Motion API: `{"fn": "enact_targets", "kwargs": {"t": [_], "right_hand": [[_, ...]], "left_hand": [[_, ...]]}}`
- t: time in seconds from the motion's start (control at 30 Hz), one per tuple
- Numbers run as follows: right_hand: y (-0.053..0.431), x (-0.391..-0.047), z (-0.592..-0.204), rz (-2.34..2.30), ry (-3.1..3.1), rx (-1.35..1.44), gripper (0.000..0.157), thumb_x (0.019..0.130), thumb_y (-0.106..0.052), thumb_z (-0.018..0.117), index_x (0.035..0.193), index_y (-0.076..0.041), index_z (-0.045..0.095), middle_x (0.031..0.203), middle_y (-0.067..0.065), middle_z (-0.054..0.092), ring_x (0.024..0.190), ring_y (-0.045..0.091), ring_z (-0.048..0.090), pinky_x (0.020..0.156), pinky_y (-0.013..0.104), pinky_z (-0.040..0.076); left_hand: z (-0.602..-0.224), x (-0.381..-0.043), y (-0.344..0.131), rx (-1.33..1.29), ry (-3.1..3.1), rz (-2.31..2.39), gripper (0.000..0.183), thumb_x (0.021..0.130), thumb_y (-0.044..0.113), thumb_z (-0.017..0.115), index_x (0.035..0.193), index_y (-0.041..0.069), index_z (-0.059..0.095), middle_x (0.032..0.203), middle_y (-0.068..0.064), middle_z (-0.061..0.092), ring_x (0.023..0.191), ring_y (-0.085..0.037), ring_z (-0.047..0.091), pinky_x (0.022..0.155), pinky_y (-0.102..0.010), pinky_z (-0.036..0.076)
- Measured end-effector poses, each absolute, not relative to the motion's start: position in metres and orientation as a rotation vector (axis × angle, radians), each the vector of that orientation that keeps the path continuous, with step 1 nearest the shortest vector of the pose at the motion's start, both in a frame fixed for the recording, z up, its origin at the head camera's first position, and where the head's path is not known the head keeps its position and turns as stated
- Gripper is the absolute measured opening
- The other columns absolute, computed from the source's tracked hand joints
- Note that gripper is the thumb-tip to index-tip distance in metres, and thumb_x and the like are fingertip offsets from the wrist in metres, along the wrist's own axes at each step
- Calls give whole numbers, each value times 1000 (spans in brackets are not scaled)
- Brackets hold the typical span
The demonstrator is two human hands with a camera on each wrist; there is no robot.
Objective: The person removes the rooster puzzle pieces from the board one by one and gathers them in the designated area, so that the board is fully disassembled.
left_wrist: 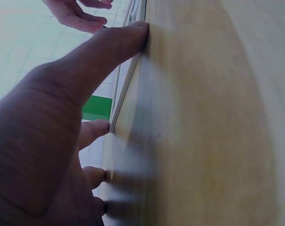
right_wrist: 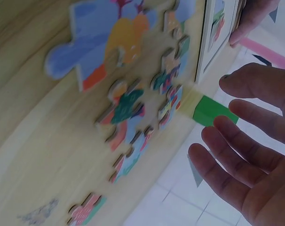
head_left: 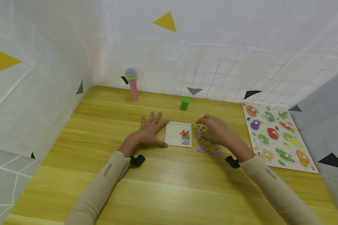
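My left hand (head_left: 147,132) rests beside a small pale puzzle tray (head_left: 171,134), fingers spread. Its thumb and index finger touch the tray's left edge near the two corners; the left wrist view shows the fingertips down on the wood. A few joined jigsaw pieces (head_left: 185,141) fill the tray's lower right corner. Over several loose jigsaw pieces (right_wrist: 88,47) to the right of the tray hovers my right hand (head_left: 217,129). Its fingers (right_wrist: 227,160) are relaxed and slightly bent, with nothing between them and the thumb. In the head view it hides some of the loose pieces.
A green block (head_left: 185,103) stands behind the tray. Further back left is a pink toy microphone (head_left: 133,87). On the right lies a vegetable peg puzzle board (head_left: 263,125). White patterned sheeting (head_left: 157,62) rises along the back edge of the wooden table (head_left: 169,193).
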State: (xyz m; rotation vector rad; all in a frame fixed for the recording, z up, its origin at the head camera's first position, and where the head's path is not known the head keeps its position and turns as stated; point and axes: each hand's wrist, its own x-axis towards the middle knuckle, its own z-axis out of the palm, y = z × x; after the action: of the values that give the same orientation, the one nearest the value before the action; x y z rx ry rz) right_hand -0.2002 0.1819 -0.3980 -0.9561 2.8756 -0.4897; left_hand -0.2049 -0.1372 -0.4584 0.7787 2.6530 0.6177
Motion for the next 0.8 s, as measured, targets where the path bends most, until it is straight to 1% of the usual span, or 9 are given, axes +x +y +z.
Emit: {"fn": "enact_targets", "kwargs": {"t": [0.23, 0.3, 0.4, 0.57, 0.8], "right_hand": [[169, -197, -399, -538, 2848, -983, 39, 82, -2, 74, 121, 0, 68, 117, 16, 64, 94, 31, 64, 74, 43, 52], [167, -197, -400, -543, 2850, -987, 38, 82, -1, 72, 120, -1, 69, 117, 15, 64, 94, 31, 64, 74, 43, 52], [162, -197, -403, -536, 2855, -1000, 38, 82, -3, 73, 119, -2, 70, 117, 13, 64, 99, 30, 64, 79, 44, 53], [155, -200, -407, -516, 2835, -1014, 39, 82, -8, 79, 119, -3, 70, 117, 12, 64, 104, 29, 63, 86, 45, 53], [146, -201, -409, -513, 2815, -1041, 38, 80, -8, 79, 117, -2, 70, 116, 13, 64, 102, 30, 63, 86, 46, 53]], "left_hand": [[-458, -205, -137, 775, 2648, 624, 109, 76, 67, 76, 162, 28, 21, 166, -14, -8, 148, -39, -20, 108, -65, -19], [-458, -204, -137, 777, 2647, 631, 109, 76, 67, 76, 162, 28, 21, 166, -14, -8, 148, -39, -20, 108, -65, -19], [-458, -204, -137, 778, 2648, 639, 109, 75, 67, 76, 161, 28, 21, 166, -14, -8, 148, -39, -20, 108, -65, -19], [-458, -204, -137, 778, 2659, 627, 109, 75, 68, 75, 161, 29, 21, 167, -14, -7, 148, -39, -19, 109, -65, -19], [-458, -205, -137, 780, 2659, 614, 107, 76, 68, 75, 161, 28, 23, 166, -14, -7, 148, -39, -19, 108, -65, -19]]}}
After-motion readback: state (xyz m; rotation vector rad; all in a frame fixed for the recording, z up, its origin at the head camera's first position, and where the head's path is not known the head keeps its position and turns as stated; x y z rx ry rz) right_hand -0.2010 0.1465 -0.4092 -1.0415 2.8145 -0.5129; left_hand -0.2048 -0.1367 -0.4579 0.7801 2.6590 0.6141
